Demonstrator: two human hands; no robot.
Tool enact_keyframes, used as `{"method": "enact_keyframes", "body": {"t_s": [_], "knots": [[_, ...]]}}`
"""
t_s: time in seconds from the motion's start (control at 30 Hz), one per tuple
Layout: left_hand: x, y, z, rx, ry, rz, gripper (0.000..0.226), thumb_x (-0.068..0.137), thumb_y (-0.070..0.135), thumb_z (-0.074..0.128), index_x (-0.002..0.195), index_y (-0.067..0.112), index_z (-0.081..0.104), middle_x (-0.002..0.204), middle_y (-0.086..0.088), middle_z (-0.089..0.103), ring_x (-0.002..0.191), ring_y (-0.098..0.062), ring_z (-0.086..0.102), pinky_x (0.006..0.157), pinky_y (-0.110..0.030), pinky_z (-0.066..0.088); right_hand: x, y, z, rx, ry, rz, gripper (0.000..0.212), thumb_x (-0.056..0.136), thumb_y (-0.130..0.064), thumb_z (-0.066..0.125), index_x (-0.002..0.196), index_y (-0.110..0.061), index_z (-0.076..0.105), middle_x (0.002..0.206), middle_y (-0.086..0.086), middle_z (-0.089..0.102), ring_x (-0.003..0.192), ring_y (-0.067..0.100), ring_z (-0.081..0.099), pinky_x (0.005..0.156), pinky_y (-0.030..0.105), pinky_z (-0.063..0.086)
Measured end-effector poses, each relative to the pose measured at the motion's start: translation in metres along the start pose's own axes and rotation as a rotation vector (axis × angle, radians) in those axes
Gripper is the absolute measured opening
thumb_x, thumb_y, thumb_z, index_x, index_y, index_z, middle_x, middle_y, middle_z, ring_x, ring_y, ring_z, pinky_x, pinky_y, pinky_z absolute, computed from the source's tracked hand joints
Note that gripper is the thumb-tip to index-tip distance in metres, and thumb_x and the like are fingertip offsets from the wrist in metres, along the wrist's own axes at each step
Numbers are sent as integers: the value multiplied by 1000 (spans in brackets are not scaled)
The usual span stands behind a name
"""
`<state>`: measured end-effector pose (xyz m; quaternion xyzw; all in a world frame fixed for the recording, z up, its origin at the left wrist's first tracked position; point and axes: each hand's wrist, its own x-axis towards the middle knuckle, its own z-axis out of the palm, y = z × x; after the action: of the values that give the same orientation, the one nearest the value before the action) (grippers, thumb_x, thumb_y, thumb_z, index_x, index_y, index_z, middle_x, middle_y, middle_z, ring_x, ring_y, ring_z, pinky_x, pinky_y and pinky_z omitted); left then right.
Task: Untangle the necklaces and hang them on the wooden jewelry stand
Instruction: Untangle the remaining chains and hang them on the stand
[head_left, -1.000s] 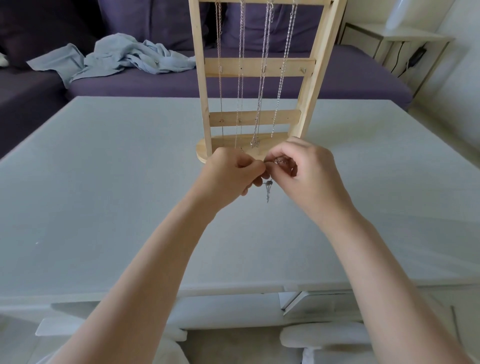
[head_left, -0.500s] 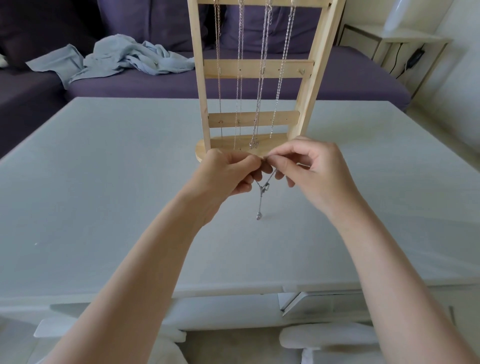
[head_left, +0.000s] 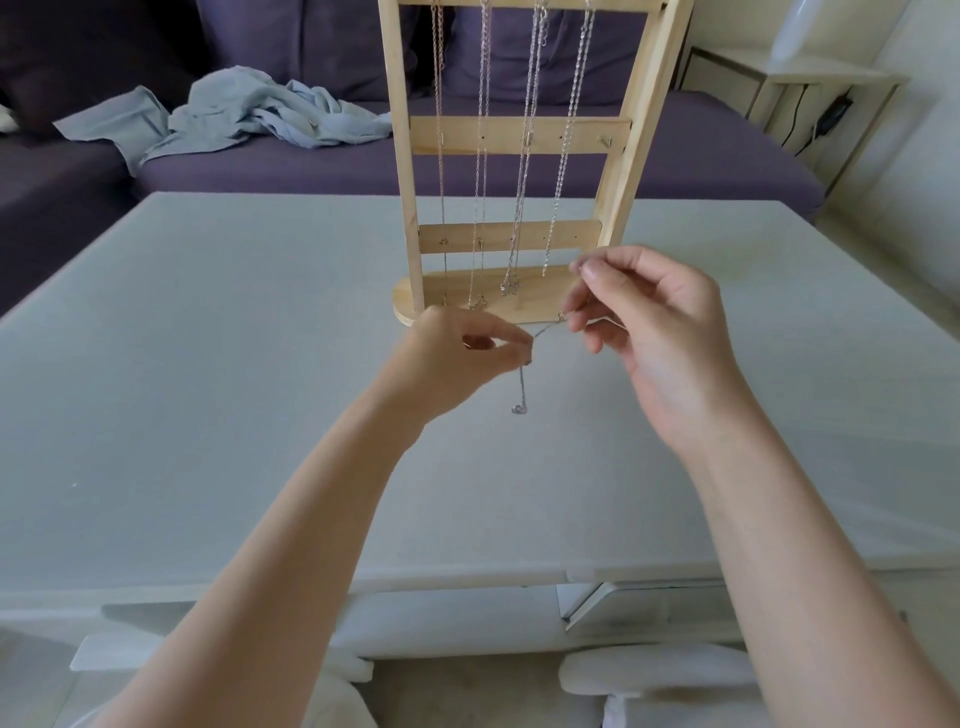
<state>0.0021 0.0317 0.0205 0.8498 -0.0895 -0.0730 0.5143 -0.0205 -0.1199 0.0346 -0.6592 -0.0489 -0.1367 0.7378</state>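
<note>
- Pinching a thin silver necklace (head_left: 522, 384) between them, the left hand (head_left: 457, 358) and right hand (head_left: 649, 332) sit slightly apart — its pendant dangles above the table (head_left: 208, 364).
- Behind, near the far edge, the wooden jewelry stand (head_left: 519, 135) carries four hanging chains (head_left: 524, 156).

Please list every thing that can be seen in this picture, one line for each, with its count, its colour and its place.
wooden jewelry stand: one, pale wood, upright on the table's far middle.
hanging necklaces: four, silver, on the stand's top bar.
loose necklace: one, silver, pinched between both hands, pendant dangling above the table.
table: one, light grey, fills the middle.
sofa: one, purple, behind the table.
cloth: one, light blue, crumpled on the sofa.
side table: one, cream, far right.
left hand: one, pinches the chain.
right hand: one, pinches the chain's other end.
</note>
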Motion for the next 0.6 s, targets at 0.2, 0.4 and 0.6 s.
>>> {"method": "enact_keyframes", "body": {"t_s": [0.2, 0.4, 0.6], "knots": [[0, 0, 2, 8, 19, 48, 3, 81, 24, 72, 80, 22, 74, 60, 13, 52, 60, -2, 41, 48, -10, 29, 2, 4, -4, -35, 84, 36, 15, 92, -1, 52, 81, -5, 62, 61, 1, 61, 55, 15, 54, 50, 20, 42], [-3, 1, 5, -324, -148, -180, 7, 83, 11, 69, 87, 8, 74, 77, -3, 64, 64, -5, 60, 69, -17, 55, 4, 13, -2, -246, -32, 115, 19, 91, 3, 51, 102, -9, 60, 95, 5, 67, 65, 12, 66, 61, 20, 52], [-2, -4, 8, -618, -141, -355, 10, 86, 2, 63, 84, 5, 72, 72, -3, 66, 59, -8, 62, 60, -16, 54, 3, 21, -6, -619, 59, 166, 9, 85, -10, 62, 81, -14, 69, 81, 2, 69, 64, 15, 66, 73, 25, 54]]}}
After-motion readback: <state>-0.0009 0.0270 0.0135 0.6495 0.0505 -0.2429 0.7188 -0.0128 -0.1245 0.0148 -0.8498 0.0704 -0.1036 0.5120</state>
